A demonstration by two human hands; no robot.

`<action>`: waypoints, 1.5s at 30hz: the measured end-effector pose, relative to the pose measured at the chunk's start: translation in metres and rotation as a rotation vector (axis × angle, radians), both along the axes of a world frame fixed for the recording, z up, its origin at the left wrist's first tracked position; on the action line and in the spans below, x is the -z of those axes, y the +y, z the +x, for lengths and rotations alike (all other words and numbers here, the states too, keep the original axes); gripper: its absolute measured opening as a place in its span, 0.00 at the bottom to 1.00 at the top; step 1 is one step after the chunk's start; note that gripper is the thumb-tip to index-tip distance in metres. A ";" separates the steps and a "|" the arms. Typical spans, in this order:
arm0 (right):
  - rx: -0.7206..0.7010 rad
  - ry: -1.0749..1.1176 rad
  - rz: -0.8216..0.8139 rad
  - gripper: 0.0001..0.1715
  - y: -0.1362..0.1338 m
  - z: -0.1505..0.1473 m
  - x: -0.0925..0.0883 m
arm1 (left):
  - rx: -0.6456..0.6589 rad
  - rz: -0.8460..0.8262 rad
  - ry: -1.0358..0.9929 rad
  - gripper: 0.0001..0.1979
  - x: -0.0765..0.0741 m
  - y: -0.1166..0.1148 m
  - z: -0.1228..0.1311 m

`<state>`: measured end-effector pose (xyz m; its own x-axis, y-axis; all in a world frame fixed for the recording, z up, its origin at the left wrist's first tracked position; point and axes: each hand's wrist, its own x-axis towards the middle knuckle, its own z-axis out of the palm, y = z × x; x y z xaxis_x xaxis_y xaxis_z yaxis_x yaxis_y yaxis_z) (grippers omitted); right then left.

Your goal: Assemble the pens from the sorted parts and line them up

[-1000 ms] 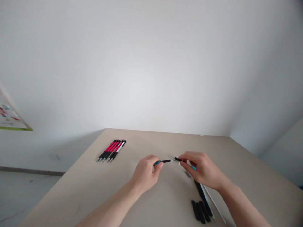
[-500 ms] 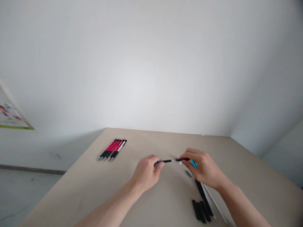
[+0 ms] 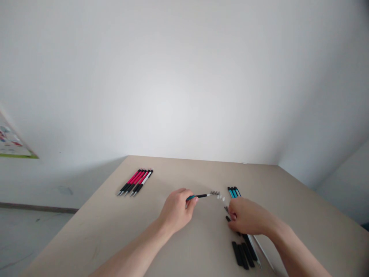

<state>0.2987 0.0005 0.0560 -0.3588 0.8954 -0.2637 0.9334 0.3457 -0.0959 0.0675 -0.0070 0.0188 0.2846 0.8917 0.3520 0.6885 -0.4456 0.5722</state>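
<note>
My left hand [image 3: 178, 206] is closed in a pinch on a pen [image 3: 202, 196] with a blue barrel. The pen's black front section and pale tip point right, above the table. My right hand [image 3: 249, 216] is low over the right side of the table, fingers curled. A thin black tube [image 3: 228, 218] shows at its fingertips, seemingly pinched there; the fingers partly hide it. Small metal springs [image 3: 215, 193] and tiny white pieces [image 3: 220, 198] lie between the hands. Behind my right hand, several blue barrels with black ends [image 3: 233, 191] lie side by side.
Several red and black pens [image 3: 135, 181], one with a white section, lie in a row at the table's back left. Short black sleeves [image 3: 242, 255] lie at the front right, beside long black and white rods [image 3: 255, 250]. A wall [image 3: 184, 96] stands behind the table.
My right hand has moved away from the pen's tip, toward me and slightly right, with the black tube. The blue barrels now show. My left hand has barely moved.
</note>
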 end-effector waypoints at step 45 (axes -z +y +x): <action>0.025 1.007 0.133 0.11 -0.008 -0.042 0.005 | 0.076 0.033 -0.325 0.10 -0.002 -0.002 0.000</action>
